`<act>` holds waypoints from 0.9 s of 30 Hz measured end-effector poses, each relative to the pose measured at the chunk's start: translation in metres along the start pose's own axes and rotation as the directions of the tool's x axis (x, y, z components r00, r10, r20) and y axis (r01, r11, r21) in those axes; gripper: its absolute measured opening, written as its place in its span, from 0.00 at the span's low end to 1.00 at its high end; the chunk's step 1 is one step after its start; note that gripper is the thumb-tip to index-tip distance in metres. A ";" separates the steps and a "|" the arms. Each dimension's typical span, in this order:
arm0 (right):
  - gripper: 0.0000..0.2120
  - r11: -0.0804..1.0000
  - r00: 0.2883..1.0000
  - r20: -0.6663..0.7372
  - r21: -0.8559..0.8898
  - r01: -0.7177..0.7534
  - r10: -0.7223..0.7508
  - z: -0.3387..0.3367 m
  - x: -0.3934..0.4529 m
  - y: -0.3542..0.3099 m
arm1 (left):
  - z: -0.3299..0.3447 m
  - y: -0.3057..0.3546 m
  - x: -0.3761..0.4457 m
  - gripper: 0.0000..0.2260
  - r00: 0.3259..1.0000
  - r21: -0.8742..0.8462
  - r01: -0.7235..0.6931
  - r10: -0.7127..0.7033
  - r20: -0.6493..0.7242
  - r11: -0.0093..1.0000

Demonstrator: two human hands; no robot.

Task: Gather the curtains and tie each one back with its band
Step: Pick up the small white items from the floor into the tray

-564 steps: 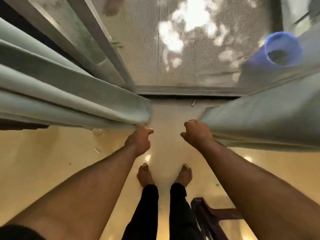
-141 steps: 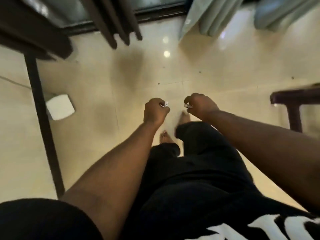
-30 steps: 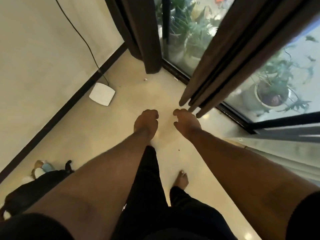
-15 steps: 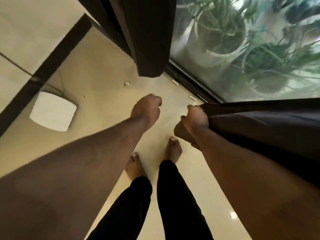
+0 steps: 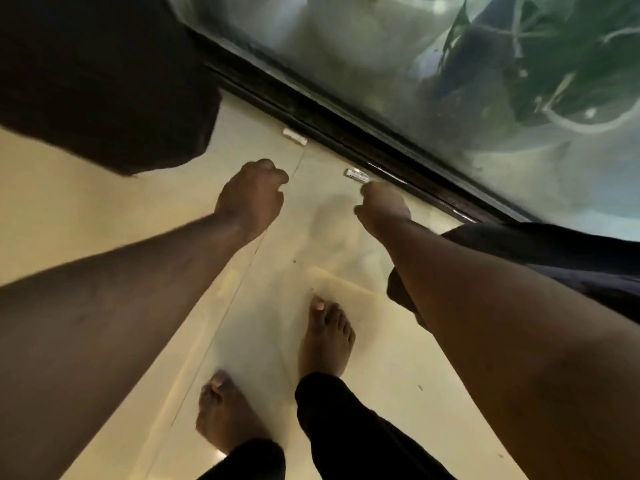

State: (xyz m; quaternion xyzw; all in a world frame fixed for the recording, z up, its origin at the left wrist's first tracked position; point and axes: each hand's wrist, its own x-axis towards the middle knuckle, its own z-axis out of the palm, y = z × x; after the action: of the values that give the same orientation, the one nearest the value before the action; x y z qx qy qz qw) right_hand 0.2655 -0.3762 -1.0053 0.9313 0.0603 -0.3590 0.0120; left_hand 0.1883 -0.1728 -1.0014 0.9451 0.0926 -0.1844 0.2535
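Note:
A dark curtain (image 5: 540,251) stretches in from the right edge and passes under my right forearm. My right hand (image 5: 382,209) is curled in a fist just ahead of that fabric, over the floor by the window track; whether its fingers hold any cloth underneath is hidden. My left hand (image 5: 249,195) is curled in a fist beside it, with nothing visible in it. A second dark curtain (image 5: 104,81) hangs at the upper left, its hem just above my left hand. No tie band is visible.
The glass door (image 5: 415,46) with its dark floor track (image 5: 346,133) runs diagonally across the top, with green plants (image 5: 571,64) outside. Two small white pieces (image 5: 294,136) lie on the cream tile floor (image 5: 104,220) beside the track. My bare feet (image 5: 325,341) stand below.
The view has dropped closer to the floor and window track. The right curtain has slid back along my right forearm, and the right hand now shows bare in front of it.

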 end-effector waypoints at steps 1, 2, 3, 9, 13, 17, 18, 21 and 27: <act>0.18 0.998 0.998 -0.049 0.039 0.050 -0.048 0.005 0.011 0.002 | 0.006 -0.001 0.014 0.14 1.000 0.002 -0.003 0.003 -0.025 1.000; 0.20 0.993 0.991 -0.089 0.058 0.103 -0.097 0.010 0.022 0.003 | 0.010 -0.001 0.027 0.14 0.999 0.018 -0.007 0.008 -0.047 1.000; 0.22 0.987 0.983 -0.122 0.062 0.148 -0.140 0.016 0.030 0.004 | 0.015 -0.001 0.040 0.15 0.998 0.052 -0.017 0.020 -0.062 0.999; 0.24 0.980 0.955 -0.232 0.031 0.196 -0.183 0.037 0.057 0.010 | 0.041 -0.006 0.089 0.26 1.000 0.280 0.016 -0.021 0.018 0.960; 0.16 0.974 0.937 -0.266 -0.031 0.224 -0.224 0.042 0.069 0.014 | 0.051 -0.009 0.103 0.24 0.997 0.414 -0.029 0.054 -0.048 0.910; 0.11 0.977 0.954 -0.220 0.022 0.214 -0.204 0.044 0.069 0.014 | 0.054 -0.007 0.108 0.17 1.000 0.322 -0.022 0.017 0.019 0.947; 0.09 0.979 0.964 -0.195 0.054 0.196 -0.182 0.042 0.064 0.013 | 0.053 -0.004 0.102 0.14 0.998 0.198 0.048 -0.055 0.031 0.979; 0.08 0.974 0.981 -0.145 0.165 0.156 -0.133 0.036 0.037 0.006 | 0.046 0.002 0.064 0.09 0.950 -0.222 0.312 -0.305 0.067 0.924; 0.05 0.925 0.997 -0.042 0.371 0.078 -0.068 0.007 -0.078 -0.025 | 0.000 0.028 -0.065 0.05 0.845 -0.438 0.524 -0.510 0.159 0.731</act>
State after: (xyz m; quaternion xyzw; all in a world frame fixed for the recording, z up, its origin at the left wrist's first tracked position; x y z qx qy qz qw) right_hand 0.2001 -0.3596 -0.9577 0.9187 0.0259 -0.3510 -0.1792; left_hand 0.1363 -0.2016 -0.9633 0.7899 0.3894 -0.2330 0.4123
